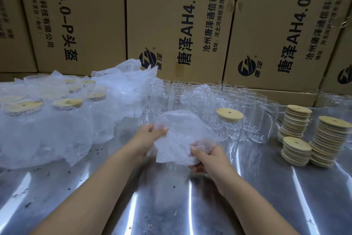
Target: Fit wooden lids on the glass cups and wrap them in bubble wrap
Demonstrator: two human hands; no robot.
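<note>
A sheet of bubble wrap point(178, 135) is held up over the metal table point(76, 187) at the centre. My left hand point(147, 136) pinches its upper left edge. My right hand point(206, 155) grips its lower right part, fingers curled into the wrap. Behind it stand several bare glass cups point(202, 99) in rows. One glass cup just right of the wrap carries a wooden lid point(230, 114). Whether a cup is inside the held wrap cannot be told.
Three stacks of wooden lids point(328, 139) stand at the right. Several lidded, wrapped cups point(66, 104) and loose bubble wrap point(122, 80) fill the left side. Cardboard boxes point(171, 25) wall off the back. Bare metal lies in front of my arms.
</note>
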